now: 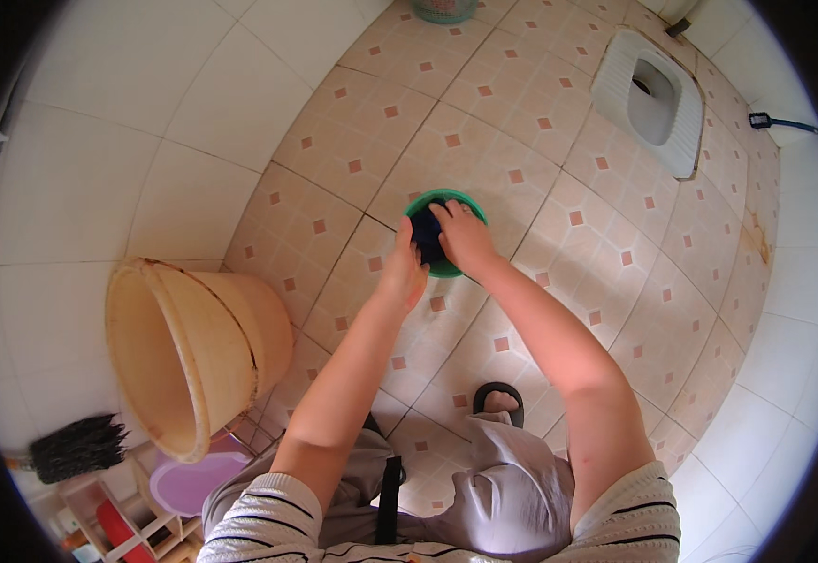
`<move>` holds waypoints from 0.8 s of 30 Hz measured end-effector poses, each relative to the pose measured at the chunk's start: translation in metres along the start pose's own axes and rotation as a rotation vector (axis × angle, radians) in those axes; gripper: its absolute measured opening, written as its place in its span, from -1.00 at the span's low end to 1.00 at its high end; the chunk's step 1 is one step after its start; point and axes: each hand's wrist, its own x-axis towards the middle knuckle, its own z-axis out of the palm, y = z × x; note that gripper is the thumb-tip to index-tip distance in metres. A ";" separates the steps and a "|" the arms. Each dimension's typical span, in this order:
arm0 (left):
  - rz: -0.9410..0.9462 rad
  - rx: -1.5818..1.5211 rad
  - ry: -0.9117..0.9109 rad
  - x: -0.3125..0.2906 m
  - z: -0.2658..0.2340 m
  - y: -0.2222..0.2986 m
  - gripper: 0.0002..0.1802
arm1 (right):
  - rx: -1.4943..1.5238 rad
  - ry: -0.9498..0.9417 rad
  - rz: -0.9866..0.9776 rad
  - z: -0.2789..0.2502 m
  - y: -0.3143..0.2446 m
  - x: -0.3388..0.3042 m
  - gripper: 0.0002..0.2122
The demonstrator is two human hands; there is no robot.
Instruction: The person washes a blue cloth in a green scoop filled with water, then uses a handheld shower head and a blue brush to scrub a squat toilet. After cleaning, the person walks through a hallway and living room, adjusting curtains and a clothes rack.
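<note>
A small round green basin (445,273) is in the middle of the view, over the tiled floor. Dark navy cloth (430,242) lies bunched inside it. From the left, my left hand (403,267) reaches over the rim with its fingers curled against the cloth. My right hand (466,238) comes in from the other side, its bent fingers gripping the top of the same cloth. Some fingertips sink out of sight in the dark fabric.
At left a large cream bucket (263,319) lies tipped beside the wall, above a purple basin (200,480) and a black brush (78,448). A squat toilet (615,89) is set in the floor far right. My sandalled foot (500,402) stands nearby.
</note>
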 end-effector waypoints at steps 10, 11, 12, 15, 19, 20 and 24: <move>-0.345 -0.331 0.120 0.021 -0.021 -0.053 -0.31 | 0.169 0.014 0.142 0.043 0.014 0.010 -0.78; -0.352 -0.370 0.139 0.020 -0.033 -0.050 -0.33 | 0.332 0.011 0.114 0.019 -0.006 0.012 -0.78; -0.363 -0.409 0.142 0.021 -0.037 -0.046 -0.35 | 0.485 0.014 0.097 -0.007 -0.021 0.011 -0.78; -0.322 -0.392 0.063 0.014 -0.017 -0.015 -0.39 | 0.812 0.102 -0.024 -0.048 -0.050 -0.004 -0.83; 0.036 0.098 0.047 0.017 -0.044 -0.046 -0.41 | 0.751 0.210 -0.044 0.003 -0.073 -0.005 -0.90; 0.071 0.145 0.052 0.015 -0.051 -0.047 -0.42 | 0.662 0.077 -0.021 -0.031 -0.091 -0.012 -0.83; -0.120 -0.097 0.007 0.019 -0.038 -0.027 -0.46 | 0.533 0.236 -0.070 -0.061 -0.106 -0.030 -0.88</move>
